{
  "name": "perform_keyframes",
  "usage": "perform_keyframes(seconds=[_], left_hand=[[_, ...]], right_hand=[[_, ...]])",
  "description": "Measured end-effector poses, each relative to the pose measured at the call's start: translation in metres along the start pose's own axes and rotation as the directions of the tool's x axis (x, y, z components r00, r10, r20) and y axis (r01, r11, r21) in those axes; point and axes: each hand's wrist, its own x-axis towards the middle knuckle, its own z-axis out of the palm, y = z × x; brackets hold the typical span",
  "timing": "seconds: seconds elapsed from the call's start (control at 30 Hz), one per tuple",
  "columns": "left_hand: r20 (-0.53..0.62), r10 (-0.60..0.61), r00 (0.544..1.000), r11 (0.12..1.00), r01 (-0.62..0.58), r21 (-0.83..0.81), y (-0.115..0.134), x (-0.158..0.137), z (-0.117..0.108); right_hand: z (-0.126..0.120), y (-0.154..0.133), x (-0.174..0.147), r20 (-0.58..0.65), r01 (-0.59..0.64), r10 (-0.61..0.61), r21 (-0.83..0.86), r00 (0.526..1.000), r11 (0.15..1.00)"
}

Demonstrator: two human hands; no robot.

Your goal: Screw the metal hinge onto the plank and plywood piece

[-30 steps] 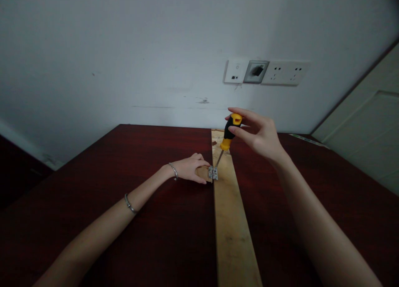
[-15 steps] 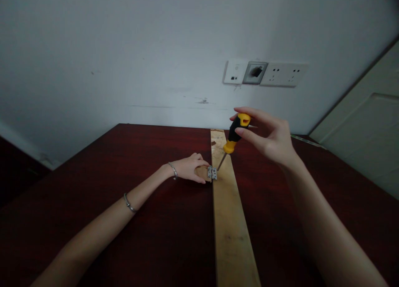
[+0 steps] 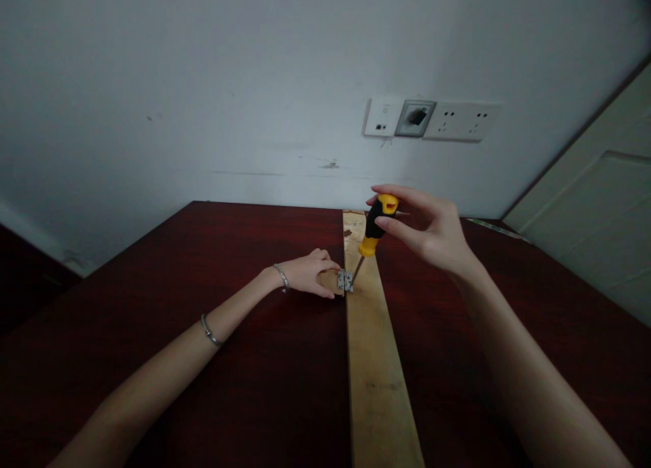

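Note:
My left hand grips a small wooden block against the left edge of a long wooden board. A metal hinge spans the joint, one leaf on the block and the other on the board. In my right hand is a screwdriver with a yellow and black handle, held between thumb and fingers. It tilts, its shaft pointing down and left, with the tip at the hinge's right leaf. Whether the tip sits in a screw is too small to tell.
The board lies lengthwise on a dark red table, its far end near the white wall. Sockets and switch plates are mounted on that wall. A pale panelled door stands at the right.
My right hand has moved down and left with the screwdriver, bringing its tip from the board beside the hinge to the hinge's right leaf. My left hand stays on the block.

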Motion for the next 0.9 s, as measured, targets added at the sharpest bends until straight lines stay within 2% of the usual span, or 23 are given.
perform_keyframes(seconds=[0.6,0.9], left_hand=[[0.012,-0.001,1.0,1.0,0.0,0.017,0.0011,0.0003,-0.001],[-0.009,0.012,1.0,1.0,-0.012,0.001,0.0002,-0.0005,-0.0003]], right_hand=[[0.0011,0.004,-0.0001,0.021,-0.013,0.013,-0.009,1.0,1.0],[0.0032,0.0019,0.0013,0.039,0.076,-0.07,-0.166,0.997,0.983]])
